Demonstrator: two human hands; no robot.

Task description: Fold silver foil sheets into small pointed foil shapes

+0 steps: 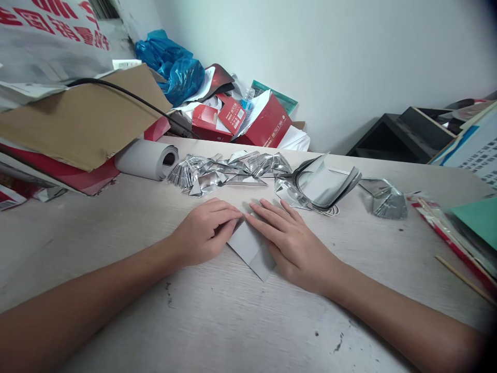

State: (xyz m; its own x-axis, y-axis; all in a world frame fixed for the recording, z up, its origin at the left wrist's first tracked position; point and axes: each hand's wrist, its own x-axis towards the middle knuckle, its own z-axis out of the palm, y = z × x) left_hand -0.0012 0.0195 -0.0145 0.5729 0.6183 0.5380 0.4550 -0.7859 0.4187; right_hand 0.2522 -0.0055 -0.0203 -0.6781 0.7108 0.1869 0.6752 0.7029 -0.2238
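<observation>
So nearest the camera on this pale, scuffed wooden worktop [217, 321] there's a small, pale grey, angular piece of paper [250, 251], lying flat between both hands with a corner aimed at the person. The left hand [205, 231] has its thumb and forefinger pinched together on the far-left edge, I'd guess for fine control there. The right hand [297, 246] lies palm down with its fingers stretched out and not gripping, over the paper's right side, probably so it won't skid. The thin, tan wooden stick [464, 278] sits off to the right, well clear of the hands. Just past the fingers there's a row of shiny, silver, pleated foil pieces [236, 171], plus a curled stack of grey-white, dark-edged sheets [324, 186], maybe parked there to stay in reach while leaving the near area for the hands. Behind, a white paper roll [143, 159] lies on its side at the left. Headcount, near to far: two hands, one paper piece, one stick, one pleated foil piece off on its own right of the stack (the rest overlap too much to count), one curled stack, one roll, one crumpled, glossy blue plastic bag [171, 67] at the back.
</observation>
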